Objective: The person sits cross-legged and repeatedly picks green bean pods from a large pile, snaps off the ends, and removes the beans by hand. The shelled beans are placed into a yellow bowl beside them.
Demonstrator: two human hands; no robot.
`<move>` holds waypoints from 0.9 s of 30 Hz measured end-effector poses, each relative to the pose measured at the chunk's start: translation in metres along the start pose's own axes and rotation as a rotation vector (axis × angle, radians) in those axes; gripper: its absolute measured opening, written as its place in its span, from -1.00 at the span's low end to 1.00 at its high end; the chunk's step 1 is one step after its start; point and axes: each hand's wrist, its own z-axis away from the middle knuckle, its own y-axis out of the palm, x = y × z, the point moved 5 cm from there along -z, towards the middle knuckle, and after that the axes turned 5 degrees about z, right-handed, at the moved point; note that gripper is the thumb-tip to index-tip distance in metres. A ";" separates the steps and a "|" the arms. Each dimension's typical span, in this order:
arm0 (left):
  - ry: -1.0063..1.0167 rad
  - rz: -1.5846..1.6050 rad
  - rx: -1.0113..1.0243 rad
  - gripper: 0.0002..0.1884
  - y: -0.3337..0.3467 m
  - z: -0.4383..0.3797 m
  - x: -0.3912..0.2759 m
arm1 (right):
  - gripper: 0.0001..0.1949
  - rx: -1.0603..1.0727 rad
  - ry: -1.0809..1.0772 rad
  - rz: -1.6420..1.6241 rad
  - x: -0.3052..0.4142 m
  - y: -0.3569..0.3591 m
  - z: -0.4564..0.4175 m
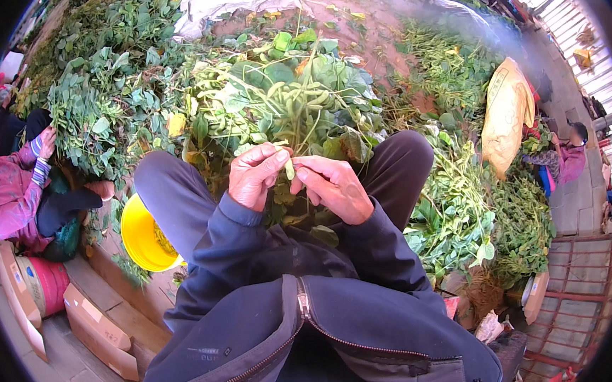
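Between my knees, my left hand (pixel 255 174) pinches a green bean pod (pixel 289 168) with thumb and forefinger. My right hand (pixel 335 186) meets it from the other side, its bent thumb and forefinger closed at the pod's right edge. A small dark spot shows at those right fingertips, too small to make out. Just beyond both hands rises a heap of leafy bean plants, apparently soybean (pixel 299 95), with clusters of plump green pods. To the left of my left knee, a yellow plastic bucket (pixel 141 237) stands tilted in view, with some pods inside.
More cut bean plants lie left (pixel 102 93) and right (pixel 451 207). One person (pixel 16 195) sits at the left and another (pixel 570 159) at the far right. A yellow woven sack (pixel 506 118), cardboard pieces (pixel 97 330) and a metal grid (pixel 574 300) lie around me.
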 end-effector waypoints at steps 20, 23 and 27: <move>0.029 -0.031 0.081 -0.93 0.014 0.021 -0.003 | -0.71 0.093 0.214 -0.507 -0.024 0.007 0.014; 0.062 -0.205 0.031 -0.92 0.021 0.026 -0.004 | -0.74 0.046 0.127 -0.315 -0.027 0.005 0.012; 0.069 -0.312 0.000 -0.89 0.018 0.028 0.000 | -0.77 -0.009 0.073 -0.109 -0.028 0.008 0.011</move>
